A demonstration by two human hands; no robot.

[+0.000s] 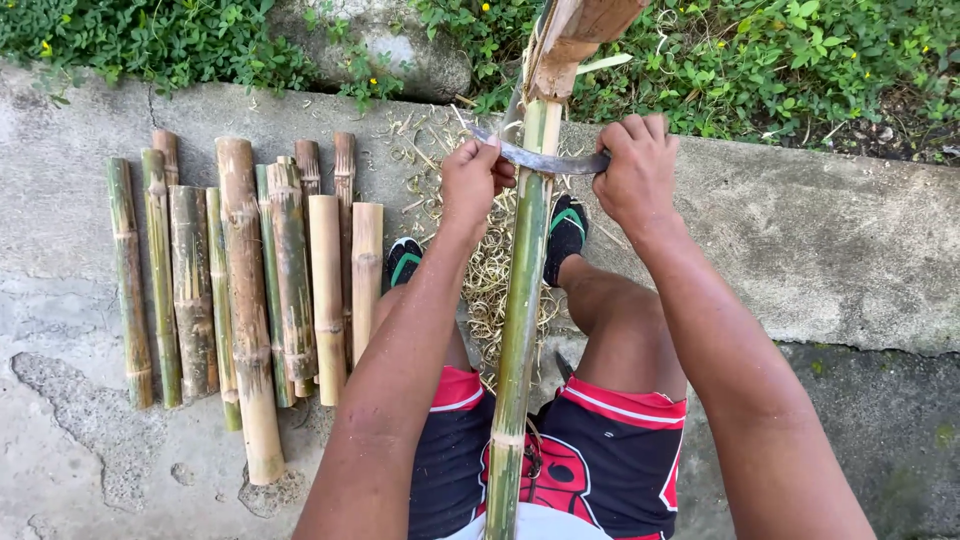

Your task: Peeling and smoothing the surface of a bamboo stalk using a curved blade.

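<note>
The person sat above a concrete floor [820, 240] with a long green bamboo pole [520, 300] running up between the knees, its far end propped against a wooden post [585, 30] at the top of the view. A curved metal blade [545, 160] lay crosswise on the pole near that upper end. The left hand [472, 178] was pressed together around the blade's left end, fingers curled over it, while the right hand [635, 170] was clenched on the blade's right end, knuckles up. Both arms reached forward on either side of the pole. Beneath the blade, a loose heap of pale shavings [490, 270] spread over the concrete between the feet, which wore black sandals with green straps [565, 230]. To the left, well apart from the pole, a row of cut bamboo pieces [250, 280] lay side by side, some green, some yellowed, of uneven lengths. Green leafy plants [160, 40] bordered the far edge of the concrete.
</note>
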